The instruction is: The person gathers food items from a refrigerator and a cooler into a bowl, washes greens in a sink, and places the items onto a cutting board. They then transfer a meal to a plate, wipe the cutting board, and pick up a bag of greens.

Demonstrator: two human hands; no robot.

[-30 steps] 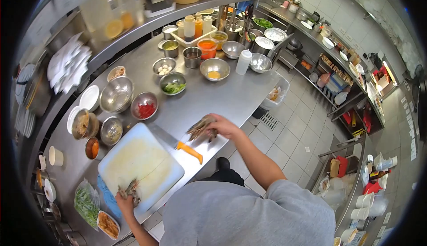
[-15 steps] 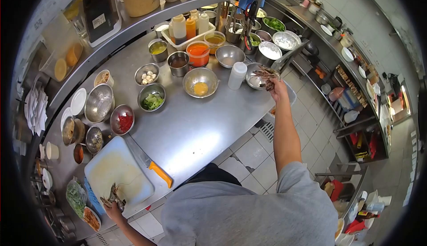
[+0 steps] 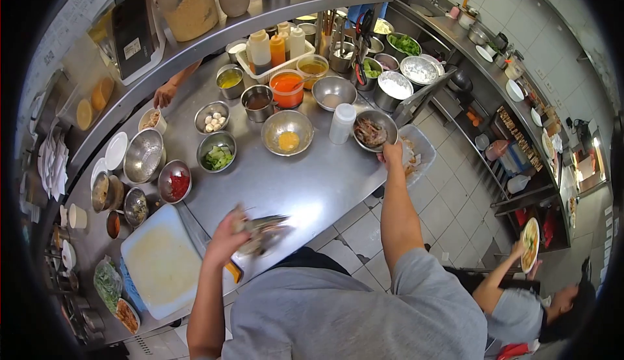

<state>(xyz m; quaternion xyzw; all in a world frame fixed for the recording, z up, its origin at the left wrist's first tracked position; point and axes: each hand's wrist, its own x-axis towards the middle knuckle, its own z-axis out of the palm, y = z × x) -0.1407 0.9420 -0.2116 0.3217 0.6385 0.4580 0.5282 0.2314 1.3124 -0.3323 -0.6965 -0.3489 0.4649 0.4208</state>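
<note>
Prawns [image 3: 371, 131] fill the steel bowl [image 3: 389, 120] under the right hand [image 3: 391, 155].

We see grey-brown prawns [image 3: 263, 230], blurred, carried above the surface near the cutting board's three o'clock edge. More prawns lie heaped in a steel bowl [image 3: 390, 124], pinkish-grey, at two o'clock from the carried ones, near the surface's far right edge.

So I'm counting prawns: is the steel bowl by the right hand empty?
Not empty: the steel bowl holds prawns; the right hand grips its rim.
</note>
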